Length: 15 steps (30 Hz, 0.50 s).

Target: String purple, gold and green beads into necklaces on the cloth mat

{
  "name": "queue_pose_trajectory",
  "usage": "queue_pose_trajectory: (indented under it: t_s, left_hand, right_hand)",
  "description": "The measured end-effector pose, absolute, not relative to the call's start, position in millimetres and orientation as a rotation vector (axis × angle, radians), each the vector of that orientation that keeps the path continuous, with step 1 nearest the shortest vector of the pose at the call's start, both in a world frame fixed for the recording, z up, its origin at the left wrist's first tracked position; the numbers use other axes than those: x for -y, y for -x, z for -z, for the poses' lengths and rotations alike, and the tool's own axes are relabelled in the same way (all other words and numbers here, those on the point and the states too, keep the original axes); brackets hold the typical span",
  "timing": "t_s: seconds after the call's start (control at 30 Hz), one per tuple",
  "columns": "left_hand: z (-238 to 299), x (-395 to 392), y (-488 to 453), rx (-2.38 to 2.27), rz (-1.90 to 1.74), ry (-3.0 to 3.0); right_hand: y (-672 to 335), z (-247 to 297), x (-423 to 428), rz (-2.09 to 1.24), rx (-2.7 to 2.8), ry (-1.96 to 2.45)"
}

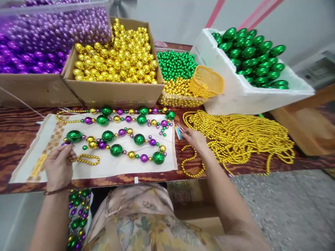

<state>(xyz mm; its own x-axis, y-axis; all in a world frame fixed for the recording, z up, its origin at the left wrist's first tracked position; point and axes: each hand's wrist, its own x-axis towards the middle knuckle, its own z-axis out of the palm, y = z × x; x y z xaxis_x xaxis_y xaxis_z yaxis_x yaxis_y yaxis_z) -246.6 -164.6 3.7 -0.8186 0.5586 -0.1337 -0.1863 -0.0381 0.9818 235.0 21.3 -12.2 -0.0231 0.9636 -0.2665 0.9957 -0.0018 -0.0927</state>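
My left hand (59, 164) is closed in a pinch at the left end of a beaded strand (116, 150), near a thin thread. Large green, purple and gold beads make up this strand, lying curved on a white cloth (146, 166). A short loop of gold beads (89, 159) lies beside those fingers. Over the cloth's right edge, my right hand (195, 139) pinches a small metal tool with pointed tips (180, 127); its exact kind is unclear. Just under the tips is a small blue and orange packet (178, 132). A finished-looking necklace (128, 119) lies along the cloth's top.
Gold bead strands (243, 139) are heaped at right. Behind stand a carton of gold balls (115, 92), a carton of purple beads (34, 90), a tub of small beads (180, 101) with a yellow basket (206, 82), and a white foam box (230, 97) of green beads.
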Motion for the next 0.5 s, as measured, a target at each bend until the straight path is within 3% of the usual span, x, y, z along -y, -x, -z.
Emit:
queue_pose_trajectory:
  t_s: [0.23, 0.5]
  left_hand:
    - [-11.4, 171.2, 239.5, -1.763, -1.854, -0.338]
    - [-3.0, 179.4, 239.4, -1.685, -1.912, -0.301]
  right_hand:
    - [-229.9, 32.1, -33.2, 0.207, -2.178, -2.002]
    - [-262.9, 71.6, -56.6, 0.284, -2.536, -1.884]
